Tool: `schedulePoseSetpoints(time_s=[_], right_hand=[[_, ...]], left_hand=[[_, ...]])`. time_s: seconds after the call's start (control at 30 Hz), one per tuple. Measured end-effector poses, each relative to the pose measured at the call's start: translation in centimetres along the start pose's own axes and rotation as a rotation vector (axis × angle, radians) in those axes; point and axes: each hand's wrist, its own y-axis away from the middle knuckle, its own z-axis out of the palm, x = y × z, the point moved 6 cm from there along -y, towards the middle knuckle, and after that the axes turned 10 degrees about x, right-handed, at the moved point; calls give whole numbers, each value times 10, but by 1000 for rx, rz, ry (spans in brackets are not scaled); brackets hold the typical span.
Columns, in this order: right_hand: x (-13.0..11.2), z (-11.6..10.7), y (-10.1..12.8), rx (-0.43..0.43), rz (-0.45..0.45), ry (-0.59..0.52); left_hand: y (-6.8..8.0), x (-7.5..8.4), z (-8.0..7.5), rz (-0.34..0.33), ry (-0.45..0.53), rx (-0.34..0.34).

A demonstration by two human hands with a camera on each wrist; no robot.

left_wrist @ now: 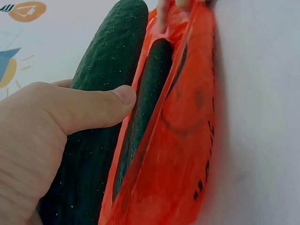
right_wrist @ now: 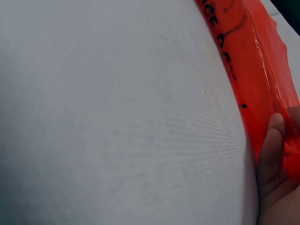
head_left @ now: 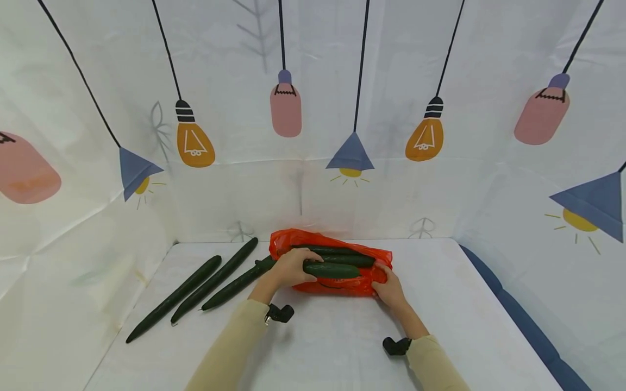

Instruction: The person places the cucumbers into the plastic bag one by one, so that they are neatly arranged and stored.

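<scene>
I'm holding a cucumber point(head_left: 331, 270) in my left hand point(head_left: 289, 267), fingers and thumb wrapping around its near end. It's lying across the top of the red plastic bag point(head_left: 342, 285), along the bag's length. In the left wrist view my thumb point(left_wrist: 93, 105) is pressing across the cucumber's point(left_wrist: 101, 93) dark bumpy skin, right at the bag's point(left_wrist: 183, 140) open edge.

Two more cucumbers are lying with the bag: one point(head_left: 349, 260) just behind the held one, another point(head_left: 327, 250) behind that, both parallel to it. The left wrist view shows one cucumber point(left_wrist: 147, 108) sitting between the bag's red layers. I can't tell whether both are fully inside.

My right hand point(head_left: 389, 288) is gripping the bag's right end, fingers curling into the plastic. In the right wrist view a fingertip point(right_wrist: 269, 150) is pressing against the red film point(right_wrist: 253, 61), black print showing on it.

The bag is resting on the white table point(head_left: 337, 347), toward the back, roughly mid-width.

Left of the bag, three loose cucumbers are lying on the table at a diagonal: nearest one point(head_left: 237, 283) with its far end reaching my left hand, the middle one point(head_left: 215, 279) just beside it, the outermost point(head_left: 173, 298) farthest from the bag.

Behind the bag, a white backdrop point(head_left: 313, 190) printed with hanging lamps and bulbs is wrapping around the table.
</scene>
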Motion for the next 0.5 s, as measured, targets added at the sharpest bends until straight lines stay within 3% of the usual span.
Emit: schedulePoseSetpoints(time_s=[0.5], right_hand=[[-12,-4,2,-5,-1,-84]], left_hand=[[-34,24,16,48,1,-18]])
